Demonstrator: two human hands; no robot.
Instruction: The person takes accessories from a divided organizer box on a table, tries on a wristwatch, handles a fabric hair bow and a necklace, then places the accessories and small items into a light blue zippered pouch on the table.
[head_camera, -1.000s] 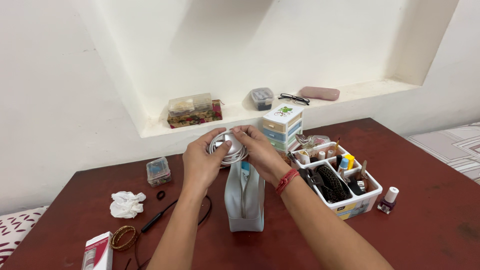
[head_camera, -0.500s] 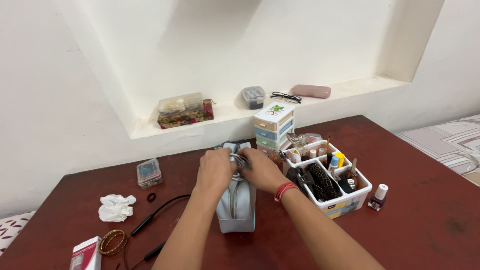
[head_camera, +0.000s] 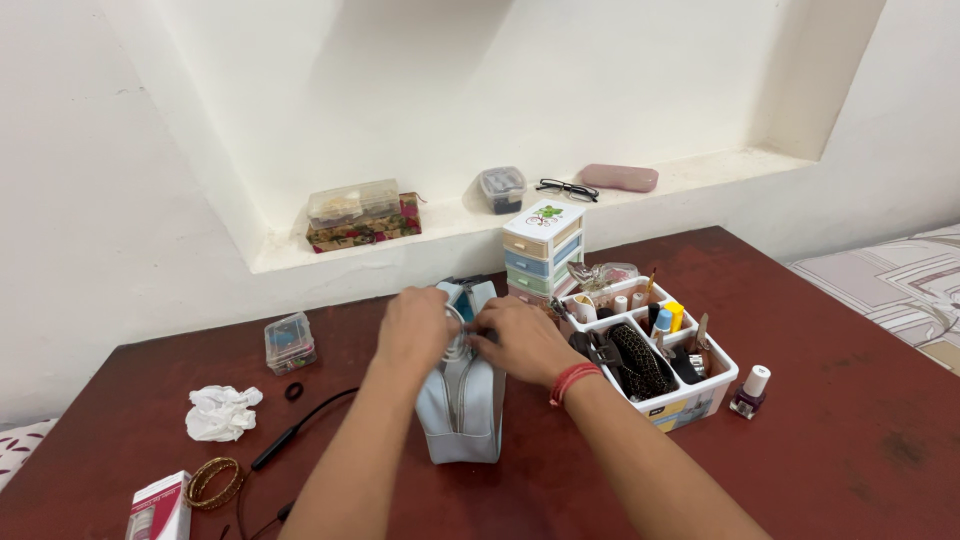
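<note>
A light blue zip pouch (head_camera: 462, 420) stands upright on the dark red table (head_camera: 820, 330) with its mouth open. Both my hands meet at that mouth. My left hand (head_camera: 418, 325) and my right hand (head_camera: 522, 340) together grip a coiled white cable (head_camera: 459, 346), which sits low between the pouch's open lips. Only a sliver of the coil shows between my fingers. A red thread band (head_camera: 570, 380) circles my right wrist.
Right of the pouch stand a white divided organiser (head_camera: 690, 405), a small drawer tower (head_camera: 543, 245) and a nail polish bottle (head_camera: 752, 392). Left lie a clear box (head_camera: 289, 342), crumpled tissue (head_camera: 222, 412), a black cord (head_camera: 300, 430), bangles (head_camera: 212, 482) and a carton (head_camera: 160, 510). The wall ledge holds boxes and glasses (head_camera: 566, 188).
My hands have come down from above the pouch to its mouth, bringing the coiled cable with them. The coil, in plain sight a second ago, is now mostly hidden.
</note>
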